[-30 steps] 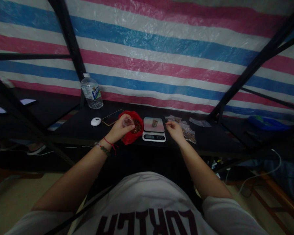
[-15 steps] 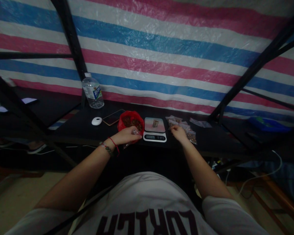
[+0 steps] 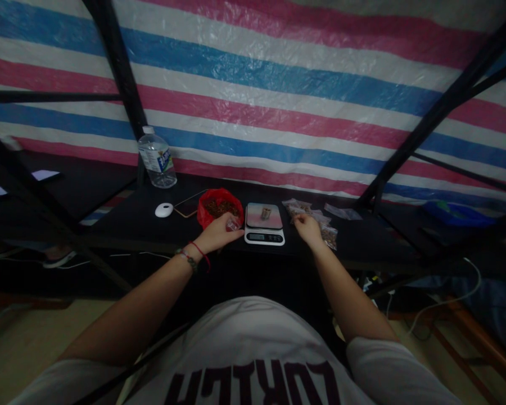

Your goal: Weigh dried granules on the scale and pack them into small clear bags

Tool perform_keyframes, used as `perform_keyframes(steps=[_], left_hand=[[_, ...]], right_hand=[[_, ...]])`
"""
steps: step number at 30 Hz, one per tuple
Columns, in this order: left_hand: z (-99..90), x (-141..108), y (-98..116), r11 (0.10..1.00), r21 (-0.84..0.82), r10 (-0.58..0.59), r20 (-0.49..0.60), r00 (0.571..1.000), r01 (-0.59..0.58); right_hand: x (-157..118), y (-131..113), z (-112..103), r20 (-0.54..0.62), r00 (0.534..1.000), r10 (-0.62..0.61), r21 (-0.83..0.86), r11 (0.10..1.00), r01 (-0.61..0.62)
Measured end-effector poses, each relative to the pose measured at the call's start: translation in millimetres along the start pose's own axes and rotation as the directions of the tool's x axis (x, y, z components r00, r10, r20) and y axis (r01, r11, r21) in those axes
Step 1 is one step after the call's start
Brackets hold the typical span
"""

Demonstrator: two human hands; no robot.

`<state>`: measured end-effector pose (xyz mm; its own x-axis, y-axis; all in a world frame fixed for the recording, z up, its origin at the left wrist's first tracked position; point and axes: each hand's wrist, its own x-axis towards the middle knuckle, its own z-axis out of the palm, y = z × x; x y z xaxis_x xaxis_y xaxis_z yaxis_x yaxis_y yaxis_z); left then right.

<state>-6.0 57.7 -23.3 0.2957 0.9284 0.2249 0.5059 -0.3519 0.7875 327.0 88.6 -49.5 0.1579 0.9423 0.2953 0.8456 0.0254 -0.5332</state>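
Observation:
My left hand point(image 3: 220, 232) is closed on a small clear plastic bag point(image 3: 235, 224), which shows past the fingers at the near rim of a red plastic bag point(image 3: 200, 212) full of small brown pieces. Just right of that hand sits a white digital scale point(image 3: 265, 237) with a small, roundish brownish object point(image 3: 266, 213) on its plate. My right hand point(image 3: 307, 228) has its fingers pinched together at the edge of several small filled zip bags point(image 3: 329, 236). Whatever lies between those fingertips is too small to make out.
A large clear bottle point(image 3: 159, 160) stands at the back left. Nearer are a white rounded device point(image 3: 164, 210) and a phone point(image 3: 187, 207). Flat clear bags point(image 3: 342, 212) lie at the right of the black table point(image 3: 375, 236). Dark metal posts point(image 3: 124, 79) frame both sides.
My left hand has shifted slightly, and the clear bag that hung below it now shows beside the fingers. My right hand stays by the zip bags. The whole view has shifted a little.

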Motion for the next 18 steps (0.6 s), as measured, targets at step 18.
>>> perform_keyframes(steps=[18], left_hand=[[15.0,-32,46,0.937,0.066,0.235,0.612,0.755,-0.344]], right_hand=[[34,-198,67,0.605,0.626,-0.492,0.003,0.787,0.616]])
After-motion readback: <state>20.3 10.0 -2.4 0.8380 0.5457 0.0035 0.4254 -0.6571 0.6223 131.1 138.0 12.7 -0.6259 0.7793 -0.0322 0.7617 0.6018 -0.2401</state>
